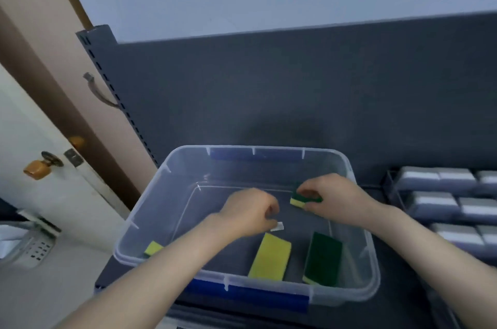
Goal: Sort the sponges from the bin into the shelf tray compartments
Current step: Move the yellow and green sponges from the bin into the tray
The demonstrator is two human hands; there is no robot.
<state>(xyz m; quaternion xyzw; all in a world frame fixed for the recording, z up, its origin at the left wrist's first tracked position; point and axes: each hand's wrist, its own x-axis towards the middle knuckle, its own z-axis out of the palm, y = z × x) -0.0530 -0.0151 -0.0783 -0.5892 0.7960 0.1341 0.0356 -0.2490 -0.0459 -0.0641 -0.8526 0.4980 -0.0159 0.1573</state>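
Green and yellow sponge (300,200) is pinched in the right hand's (333,197) fingers, inside the clear bin (269,287). The left hand (247,213) curls its fingers on a small white piece (277,227). A yellow sponge (270,256) and a dark green sponge (322,257) lie below. Grey sponges (430,181) fill the tray (390,184) nearby.

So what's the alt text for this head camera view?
Seen from above, a person's right hand pinches a green-and-yellow sponge inside a clear plastic bin, while the left hand pinches a small white scrap. In the bin lie three more sponges; grey-and-white sponges sit in a shelf tray at right.
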